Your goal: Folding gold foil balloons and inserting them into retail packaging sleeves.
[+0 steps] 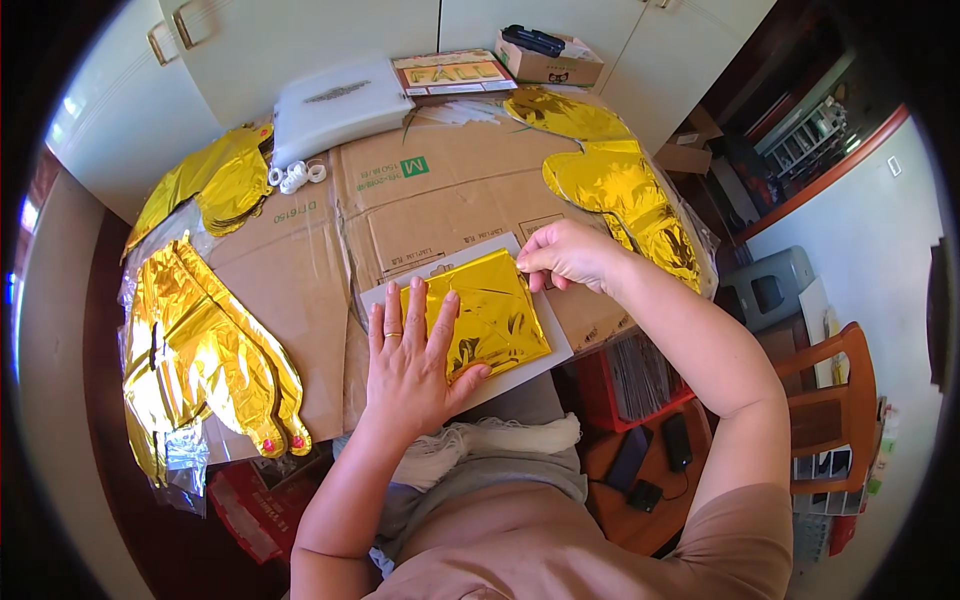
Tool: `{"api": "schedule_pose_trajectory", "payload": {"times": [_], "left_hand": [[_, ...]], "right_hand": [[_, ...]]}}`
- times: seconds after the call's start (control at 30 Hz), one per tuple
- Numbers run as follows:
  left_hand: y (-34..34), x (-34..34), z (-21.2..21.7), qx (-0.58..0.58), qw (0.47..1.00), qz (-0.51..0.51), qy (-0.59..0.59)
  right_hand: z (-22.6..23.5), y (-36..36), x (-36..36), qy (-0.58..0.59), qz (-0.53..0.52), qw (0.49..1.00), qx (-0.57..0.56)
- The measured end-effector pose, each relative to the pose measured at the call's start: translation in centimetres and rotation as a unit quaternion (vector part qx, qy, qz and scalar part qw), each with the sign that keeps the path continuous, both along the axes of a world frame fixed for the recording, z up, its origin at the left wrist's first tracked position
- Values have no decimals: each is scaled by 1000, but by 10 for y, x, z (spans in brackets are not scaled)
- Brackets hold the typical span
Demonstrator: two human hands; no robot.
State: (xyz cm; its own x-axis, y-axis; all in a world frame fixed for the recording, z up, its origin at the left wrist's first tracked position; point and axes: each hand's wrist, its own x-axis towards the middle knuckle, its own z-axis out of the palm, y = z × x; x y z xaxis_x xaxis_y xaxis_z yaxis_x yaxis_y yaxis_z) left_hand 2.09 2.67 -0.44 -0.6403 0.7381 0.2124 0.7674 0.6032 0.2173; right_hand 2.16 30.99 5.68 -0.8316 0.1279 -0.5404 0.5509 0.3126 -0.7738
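Note:
A gold foil balloon (490, 310), folded into a flat square, lies on a white card (562, 345) at the table's near edge. My left hand (410, 350) rests flat on its left part, fingers spread. At the far right corner of the foil, the thumb and fingertips of my right hand (565, 258) are pinched together on its edge; the exact grip is partly hidden by the fingers. Flat, unfilled gold foil balloons lie to the left (205, 350), at the far left (215, 180) and along the right side (630, 190).
Brown cardboard (270, 260) covers the table. At the back are a stack of clear plastic bags (340, 105), white ribbon rolls (295, 178), a picture card (450, 72) and a small box (550, 62). White string (490, 445) lies across my lap. A wooden chair (835, 400) stands right.

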Motion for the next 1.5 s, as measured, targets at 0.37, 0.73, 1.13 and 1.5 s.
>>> {"api": "schedule_pose_trajectory", "payload": {"times": [0.37, 0.73, 1.13, 1.5], "left_hand": [[0, 0, 0, 0, 1000, -1, -2], [0, 0, 0, -2, 1000, 0, -1], [0, 0, 0, 3, 1000, 0, -1], [0, 0, -1, 2, 1000, 0, 4]], "right_hand": [[5, 2, 2, -2, 3, 1000, -4], [-1, 8, 1, -10, -27, 999, -40], [-7, 2, -2, -17, -25, 1000, -6], [-12, 1, -3, -6, -31, 999, -26]]}}
